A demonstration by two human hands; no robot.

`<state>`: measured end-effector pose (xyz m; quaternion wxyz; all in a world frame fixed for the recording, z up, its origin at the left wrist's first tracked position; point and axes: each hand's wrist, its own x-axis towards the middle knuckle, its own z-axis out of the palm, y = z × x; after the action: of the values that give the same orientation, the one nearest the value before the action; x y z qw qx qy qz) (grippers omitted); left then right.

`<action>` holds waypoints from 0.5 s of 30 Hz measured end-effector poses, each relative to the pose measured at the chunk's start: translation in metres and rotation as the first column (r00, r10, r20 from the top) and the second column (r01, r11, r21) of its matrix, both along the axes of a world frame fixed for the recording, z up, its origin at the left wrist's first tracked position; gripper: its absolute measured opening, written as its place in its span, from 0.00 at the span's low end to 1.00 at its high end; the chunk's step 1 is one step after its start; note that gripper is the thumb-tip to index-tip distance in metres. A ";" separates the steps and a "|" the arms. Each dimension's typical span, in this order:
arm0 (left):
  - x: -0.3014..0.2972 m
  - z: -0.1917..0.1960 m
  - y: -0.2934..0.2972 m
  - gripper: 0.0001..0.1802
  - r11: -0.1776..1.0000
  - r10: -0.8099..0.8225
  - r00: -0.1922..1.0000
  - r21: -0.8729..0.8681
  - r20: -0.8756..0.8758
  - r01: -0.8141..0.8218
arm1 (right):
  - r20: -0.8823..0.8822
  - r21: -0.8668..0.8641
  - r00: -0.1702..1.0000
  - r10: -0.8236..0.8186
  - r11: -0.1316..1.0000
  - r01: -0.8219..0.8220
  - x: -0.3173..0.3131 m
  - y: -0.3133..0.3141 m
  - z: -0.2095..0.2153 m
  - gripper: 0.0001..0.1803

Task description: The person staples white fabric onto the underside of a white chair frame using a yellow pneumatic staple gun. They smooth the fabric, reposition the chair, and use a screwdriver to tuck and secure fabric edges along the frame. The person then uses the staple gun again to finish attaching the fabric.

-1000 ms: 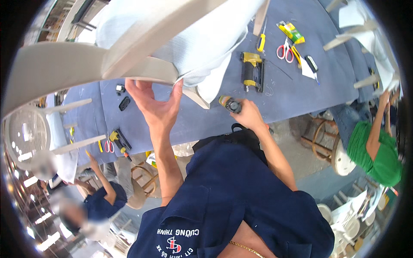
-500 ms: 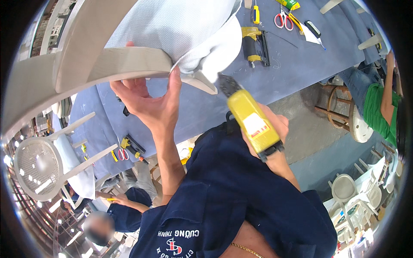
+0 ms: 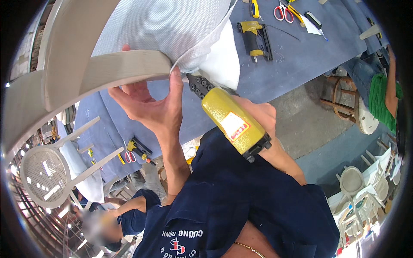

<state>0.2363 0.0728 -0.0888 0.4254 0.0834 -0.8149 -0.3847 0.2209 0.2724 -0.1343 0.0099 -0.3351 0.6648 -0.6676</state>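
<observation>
A pale wooden chair frame [image 3: 124, 66] fills the upper left, with light grey woven fabric [image 3: 159, 30] over its seat. My left hand [image 3: 157, 109] is closed around the curved rail, its thumb pressing the fabric's edge against the end of the wood. A fingertip shows above the rail. My right hand [image 3: 260, 118] grips a yellow pneumatic staple gun [image 3: 232, 122], whose dark nose meets the fabric edge just right of my left thumb. The exact contact is partly hidden. White cloth [image 3: 223, 64] hangs behind the nose.
On the blue-covered table [image 3: 297, 56] lie another nail gun [image 3: 256, 41], red-handled scissors [image 3: 284, 13], and a yellow cutter [image 3: 255, 8]. A co-worker in dark blue [image 3: 140, 215] is at lower left; another in green [image 3: 380, 101] is at right, near a round stool [image 3: 365, 116].
The staple gun in my right hand has moved left and its nose has come to the fabric edge by my left thumb. My left hand keeps its hold on the rail.
</observation>
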 end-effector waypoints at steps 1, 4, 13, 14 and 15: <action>-0.001 -0.001 0.000 0.56 1.000 0.000 1.000 0.031 -0.011 0.001 | 0.009 -0.009 1.000 0.008 1.000 -0.008 -0.002 -0.002 -0.002 0.29; 0.000 -0.002 -0.002 0.57 1.000 0.007 1.000 -0.003 -0.014 -0.007 | -0.008 0.014 1.000 0.008 1.000 -0.008 -0.006 -0.007 -0.004 0.29; 0.001 -0.002 0.004 0.53 0.998 0.067 0.997 0.006 0.027 -0.067 | 0.012 0.039 1.000 -0.020 0.999 0.019 -0.006 -0.014 -0.010 0.27; 0.001 -0.003 0.005 0.52 0.998 0.067 0.998 0.018 0.023 -0.067 | 0.007 0.041 0.999 -0.033 0.999 0.033 -0.005 -0.016 -0.011 0.26; 0.001 -0.003 0.007 0.52 0.997 0.066 0.998 0.029 0.019 -0.067 | 0.029 0.049 0.999 -0.034 0.998 0.032 -0.005 -0.016 -0.011 0.26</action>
<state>0.2374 0.0794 -0.0922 0.4292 0.1203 -0.8096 -0.3818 0.2161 0.2561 -0.1451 0.0169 -0.3136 0.6861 -0.6562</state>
